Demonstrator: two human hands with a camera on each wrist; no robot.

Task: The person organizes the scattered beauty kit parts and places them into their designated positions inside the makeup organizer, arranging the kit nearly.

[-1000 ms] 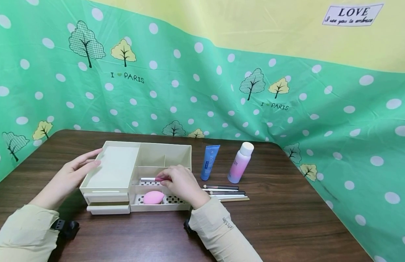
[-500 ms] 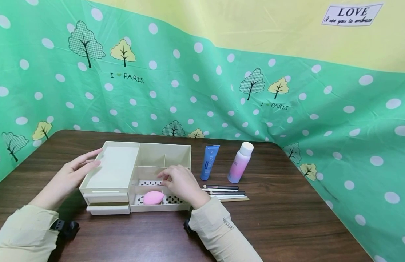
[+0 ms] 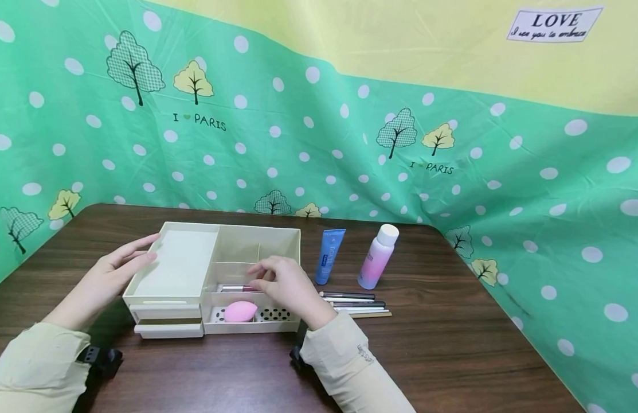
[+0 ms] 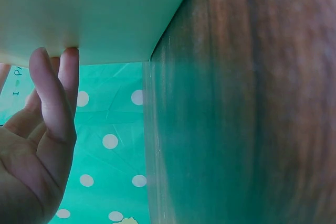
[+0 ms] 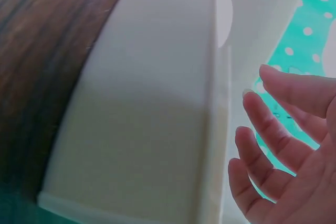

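My left hand [image 3: 109,275] is at the left side of a cream organizer box [image 3: 176,261]. In the left wrist view its straight fingers [image 4: 52,93] touch the box wall. Over the box's right half is my right hand [image 3: 290,287], above the middle compartment. A makeup brush [image 3: 236,288] with a pale and dark pink handle lies in that compartment, its right end hidden by the hand. The right wrist view shows the fingers [image 5: 270,127] loosely bent and spread, with nothing between them. A pink makeup sponge [image 3: 241,311] sits in the front compartment.
Right of the box stand a blue tube [image 3: 330,257] and a pink-and-white bottle [image 3: 378,257]. Several brushes [image 3: 357,304] lie on the dark wooden table [image 3: 453,344] beside my right wrist. A drawer [image 3: 169,330] at the box's front left is partly pulled out.
The brush was in my right fingers a second ago; it has been let go and lies in the middle compartment. The right hand's fingers have loosened. My left hand has stayed at the box.
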